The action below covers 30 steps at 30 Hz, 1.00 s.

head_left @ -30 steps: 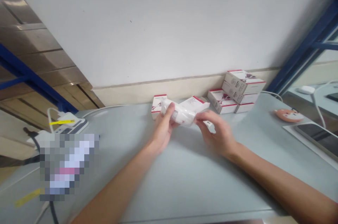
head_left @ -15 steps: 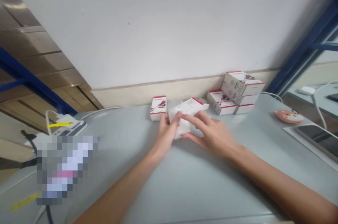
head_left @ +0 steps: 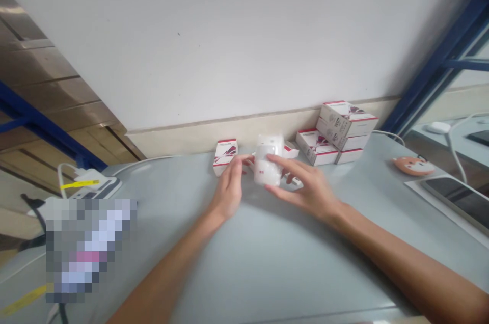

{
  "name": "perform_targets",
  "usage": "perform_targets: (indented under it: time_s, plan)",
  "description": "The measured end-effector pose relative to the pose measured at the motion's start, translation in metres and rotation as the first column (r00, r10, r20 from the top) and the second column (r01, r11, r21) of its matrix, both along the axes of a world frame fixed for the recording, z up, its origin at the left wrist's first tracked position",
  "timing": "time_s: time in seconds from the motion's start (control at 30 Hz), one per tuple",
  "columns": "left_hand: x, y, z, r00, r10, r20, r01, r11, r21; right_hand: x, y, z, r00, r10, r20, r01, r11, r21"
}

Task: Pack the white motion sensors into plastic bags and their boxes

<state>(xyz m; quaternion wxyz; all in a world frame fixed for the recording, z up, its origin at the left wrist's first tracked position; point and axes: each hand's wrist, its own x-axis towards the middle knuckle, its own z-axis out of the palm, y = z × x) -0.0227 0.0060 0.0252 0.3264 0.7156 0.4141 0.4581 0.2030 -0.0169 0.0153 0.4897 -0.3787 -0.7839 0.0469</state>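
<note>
My right hand (head_left: 303, 186) grips a small white packet (head_left: 268, 161) wrapped in clear plastic and holds it upright above the grey table (head_left: 244, 263). My left hand (head_left: 229, 187) is beside the packet on its left, fingers stretched towards it and touching its edge. Just behind the packet lies an open white-and-red box (head_left: 291, 150), partly hidden by the packet. A small white-and-red box (head_left: 224, 154) stands left of my hands.
A stack of white-and-red boxes (head_left: 340, 130) sits at the back against the wall. An orange fox-shaped object (head_left: 413, 165) and a tablet (head_left: 456, 199) lie at the right. A white scale with a yellow tag (head_left: 86, 186) and cables are at the left.
The packet has been turned from lying across both hands to standing upright in my right hand. My left hand has loosened its hold and now only touches the packet's side.
</note>
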Motion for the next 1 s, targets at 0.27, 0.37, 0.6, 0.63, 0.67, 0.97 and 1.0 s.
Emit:
perform_targets:
  time_s: [0.27, 0.37, 0.6, 0.63, 0.67, 0.97, 1.0]
  plan:
    - [0.000, -0.003, -0.008, 0.679, 0.221, -0.700, 0.089, 0.922, 0.378, 0.016, 0.015, 0.011, 0.947, -0.293, -0.130, 0.305, 0.949, 0.081]
    - [0.002, -0.008, 0.000, 0.655, 0.347, -0.672, 0.025, 0.878, 0.478, 0.023, 0.019, 0.011, 0.928, -0.336, -0.164, 0.352, 0.932, 0.082]
    - [0.007, -0.015, 0.004, 0.676, 0.332, -0.659, -0.161, 0.938, 0.307, 0.024, 0.023, 0.006, 0.926, -0.344, -0.153, 0.356, 0.933, 0.054]
    - [0.008, -0.015, 0.003, 0.677, 0.304, -0.670, -0.160, 0.950, 0.269, 0.024, 0.024, 0.006, 0.926, -0.350, -0.144, 0.360, 0.932, 0.049]
    - [0.008, -0.014, 0.002, 0.683, 0.281, -0.674, -0.157, 0.958, 0.241, 0.024, 0.024, 0.007, 0.924, -0.357, -0.135, 0.366, 0.930, 0.043]
    - [0.001, -0.014, 0.003, 0.773, 0.148, -0.617, 0.124, 0.918, 0.376, 0.042, 0.034, 0.009, 0.952, -0.289, -0.098, 0.257, 0.933, -0.253]
    - [0.001, -0.015, 0.003, 0.776, 0.140, -0.614, 0.167, 0.895, 0.415, 0.044, 0.036, 0.008, 0.959, -0.258, -0.117, 0.220, 0.937, -0.271]
